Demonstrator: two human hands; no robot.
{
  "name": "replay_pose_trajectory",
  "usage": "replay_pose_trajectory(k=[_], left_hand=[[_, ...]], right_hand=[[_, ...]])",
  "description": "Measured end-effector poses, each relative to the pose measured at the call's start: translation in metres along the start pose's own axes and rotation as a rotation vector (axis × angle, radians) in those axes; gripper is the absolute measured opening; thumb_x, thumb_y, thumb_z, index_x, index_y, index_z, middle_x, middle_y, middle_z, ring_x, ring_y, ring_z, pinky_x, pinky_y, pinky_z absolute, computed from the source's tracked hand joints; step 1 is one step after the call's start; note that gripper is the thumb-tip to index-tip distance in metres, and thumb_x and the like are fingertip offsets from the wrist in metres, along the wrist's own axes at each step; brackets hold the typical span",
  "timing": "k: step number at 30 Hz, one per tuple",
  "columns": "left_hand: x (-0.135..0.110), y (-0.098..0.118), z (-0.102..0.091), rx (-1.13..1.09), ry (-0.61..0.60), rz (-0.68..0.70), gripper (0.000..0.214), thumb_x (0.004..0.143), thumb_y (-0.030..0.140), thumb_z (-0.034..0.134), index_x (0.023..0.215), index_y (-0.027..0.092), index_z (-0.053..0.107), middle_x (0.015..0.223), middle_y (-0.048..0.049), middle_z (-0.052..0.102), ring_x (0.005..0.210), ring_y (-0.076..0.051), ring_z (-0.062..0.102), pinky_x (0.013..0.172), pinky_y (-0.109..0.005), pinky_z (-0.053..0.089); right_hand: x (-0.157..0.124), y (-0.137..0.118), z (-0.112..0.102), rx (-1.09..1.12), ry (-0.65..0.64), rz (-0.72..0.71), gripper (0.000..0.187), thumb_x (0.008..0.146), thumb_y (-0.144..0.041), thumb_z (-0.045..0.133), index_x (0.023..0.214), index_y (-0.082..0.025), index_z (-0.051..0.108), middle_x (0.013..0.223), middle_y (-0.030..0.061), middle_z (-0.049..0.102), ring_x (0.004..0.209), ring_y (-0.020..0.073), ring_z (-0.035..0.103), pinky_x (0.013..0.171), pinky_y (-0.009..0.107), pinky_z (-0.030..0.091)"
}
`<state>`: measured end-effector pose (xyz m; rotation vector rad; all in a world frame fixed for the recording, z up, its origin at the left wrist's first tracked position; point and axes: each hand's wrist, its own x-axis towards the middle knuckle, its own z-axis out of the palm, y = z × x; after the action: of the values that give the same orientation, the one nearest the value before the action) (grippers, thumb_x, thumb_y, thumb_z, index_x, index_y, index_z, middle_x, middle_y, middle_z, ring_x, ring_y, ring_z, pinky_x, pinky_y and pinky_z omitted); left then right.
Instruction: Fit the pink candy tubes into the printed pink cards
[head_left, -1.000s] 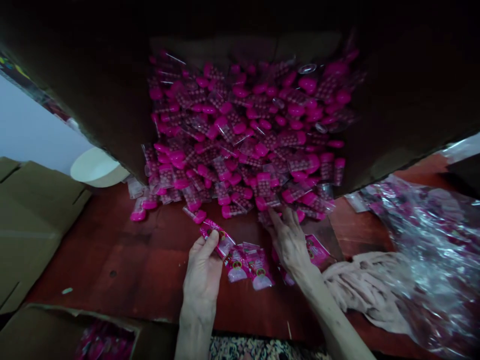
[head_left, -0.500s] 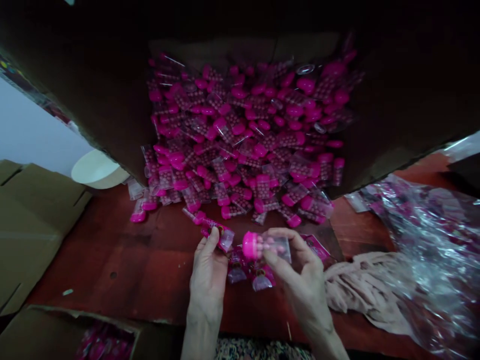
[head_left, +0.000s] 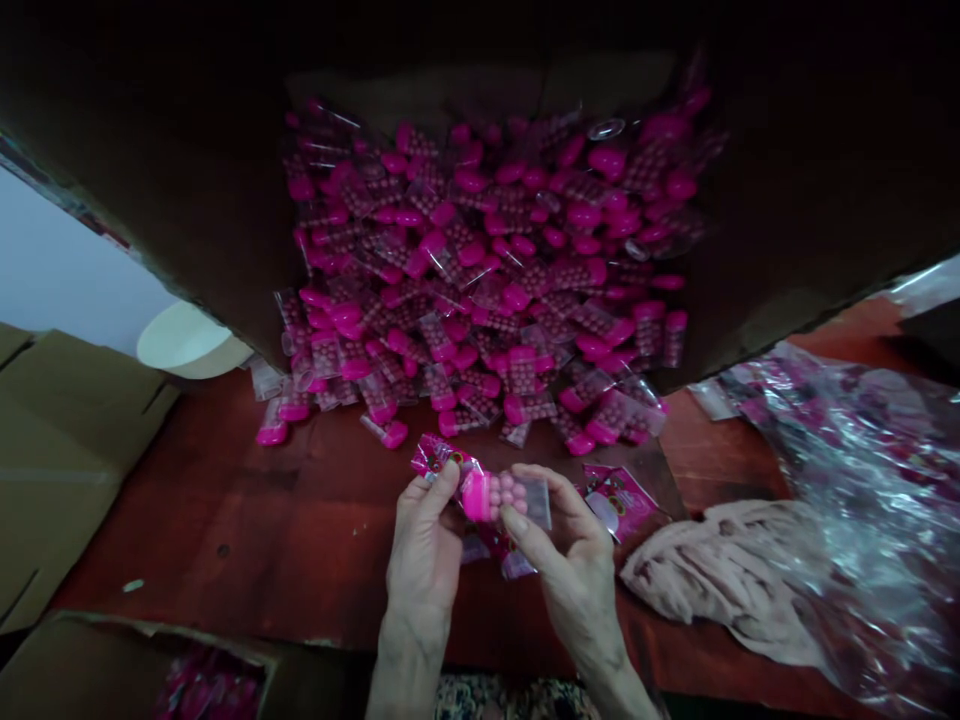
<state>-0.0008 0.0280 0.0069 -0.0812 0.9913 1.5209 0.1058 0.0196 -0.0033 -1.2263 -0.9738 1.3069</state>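
Note:
In my right hand (head_left: 574, 560), thumb and fingers are closed on a clear tube of pink balls (head_left: 506, 494) with a bright pink cap, lying sideways with the cap toward the left. My left hand (head_left: 426, 545) pinches a shiny printed pink wrapper (head_left: 442, 457) between thumb and fingers. The tube's cap meets the wrapper near my left thumb; whether it is inside the wrapper I cannot tell. Below the tube, other pink wrappers (head_left: 517, 562) lie on the red table (head_left: 300, 530), partly hidden by my hands. Another printed pink wrapper (head_left: 621, 500) lies right of my right hand.
A large tipped cardboard box (head_left: 795, 210) holds a heap of pink-capped tubes (head_left: 480, 290) spilling forward. At right lie a beige cloth (head_left: 720, 580) and clear plastic (head_left: 885, 500). A white bowl (head_left: 187, 340) and cardboard boxes (head_left: 75, 440) stand at left.
My right hand has moved left with the tube, bringing its cap against the wrapper in my left hand. The wrapper lying at the right shows more fully now.

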Motion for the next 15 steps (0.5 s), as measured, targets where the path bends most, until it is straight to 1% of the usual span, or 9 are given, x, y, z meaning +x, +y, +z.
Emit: replay_pose_trajectory(k=[3,5,8,10,12,15], left_hand=[[0.002,0.0,-0.001,0.063,-0.036,0.045,0.017,0.054,0.02,0.081,0.063,0.011,0.07,0.062,-0.0029,0.071,0.057,-0.009,0.062,0.061,-0.017,0.049],[0.004,0.001,-0.003,0.112,-0.048,0.061,0.016,0.055,0.02,0.08,0.064,0.011,0.07,0.062,-0.0034,0.071,0.057,-0.009,0.062,0.063,-0.018,0.049],[0.008,0.003,-0.011,0.203,-0.002,0.111,0.014,0.055,0.018,0.08,0.058,0.012,0.068,0.061,-0.0029,0.07,0.058,-0.01,0.062,0.065,-0.021,0.049],[0.01,0.005,-0.016,0.272,0.024,0.168,0.015,0.055,0.016,0.079,0.053,0.012,0.065,0.056,-0.0012,0.068,0.055,-0.009,0.06,0.063,-0.019,0.048],[0.01,0.007,-0.019,0.32,0.01,0.206,0.016,0.055,0.014,0.079,0.051,0.012,0.063,0.057,-0.0011,0.068,0.054,-0.008,0.059,0.061,-0.019,0.047],[0.008,0.008,-0.018,0.328,-0.042,0.191,0.013,0.057,0.013,0.077,0.061,0.013,0.065,0.069,-0.0042,0.071,0.064,-0.013,0.064,0.067,-0.023,0.049]], right_hand=[[0.0,0.006,-0.001,0.032,0.03,0.053,0.033,0.07,-0.03,0.071,0.1,-0.021,0.062,0.092,0.0029,0.067,0.082,0.0175,0.064,0.076,0.031,0.053],[0.0,0.008,-0.001,0.04,0.019,0.075,0.034,0.07,-0.03,0.071,0.101,-0.021,0.062,0.092,0.0026,0.068,0.081,0.0171,0.064,0.076,0.03,0.053],[0.001,0.01,0.0,0.032,-0.001,0.106,0.033,0.07,-0.03,0.071,0.1,-0.021,0.062,0.09,0.0017,0.068,0.08,0.016,0.064,0.075,0.028,0.053],[0.001,0.013,0.001,0.039,-0.003,0.125,0.032,0.069,-0.028,0.072,0.099,-0.021,0.061,0.089,0.0012,0.068,0.078,0.0155,0.065,0.074,0.028,0.054],[0.001,0.016,0.002,0.061,-0.014,0.14,0.032,0.067,-0.026,0.074,0.095,-0.021,0.061,0.085,0.0005,0.068,0.075,0.0152,0.065,0.072,0.028,0.054],[0.0,0.019,0.005,0.103,-0.035,0.151,0.026,0.064,-0.023,0.076,0.082,-0.02,0.059,0.074,-0.0024,0.064,0.067,0.0125,0.063,0.063,0.023,0.054]])
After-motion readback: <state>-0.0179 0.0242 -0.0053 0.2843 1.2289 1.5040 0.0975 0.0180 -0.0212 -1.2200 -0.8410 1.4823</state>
